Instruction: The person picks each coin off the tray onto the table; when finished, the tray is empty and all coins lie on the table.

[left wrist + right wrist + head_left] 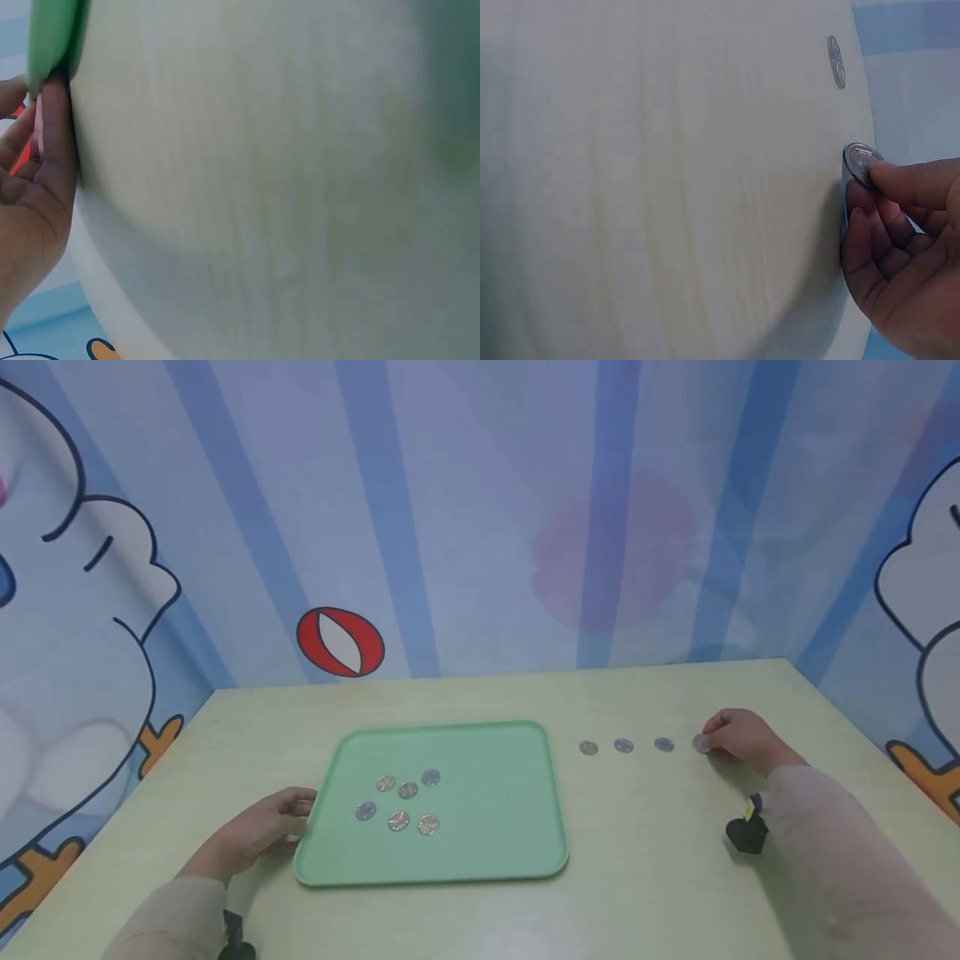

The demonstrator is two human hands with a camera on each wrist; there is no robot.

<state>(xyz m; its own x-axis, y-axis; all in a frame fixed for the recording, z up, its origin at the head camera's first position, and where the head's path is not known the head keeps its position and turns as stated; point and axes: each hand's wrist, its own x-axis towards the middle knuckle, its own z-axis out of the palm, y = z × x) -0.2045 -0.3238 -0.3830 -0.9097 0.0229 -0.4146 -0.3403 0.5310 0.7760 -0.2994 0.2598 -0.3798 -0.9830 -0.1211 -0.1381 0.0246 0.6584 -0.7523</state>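
At the far right of the table, my right hand (742, 739) pinches a silver coin (861, 163) between thumb and fingers. The coin is tilted, with its lower edge at the tabletop. Left of it, three coins lie spaced out in a row: a near one (663, 744), a middle one (623, 746) and a far one (588, 748). My left hand (258, 831) holds the left rim of a green tray (495, 810), with fingertips at its edge (52, 45). Several loose coins (407, 791) lie flat on the tray's left half.
The pale wooden table (637, 860) ends at the back against a blue striped backdrop (480, 527) with cartoon prints. Printed panels also close in the left and right sides. A black wrist device (746, 835) hangs beneath the right sleeve.
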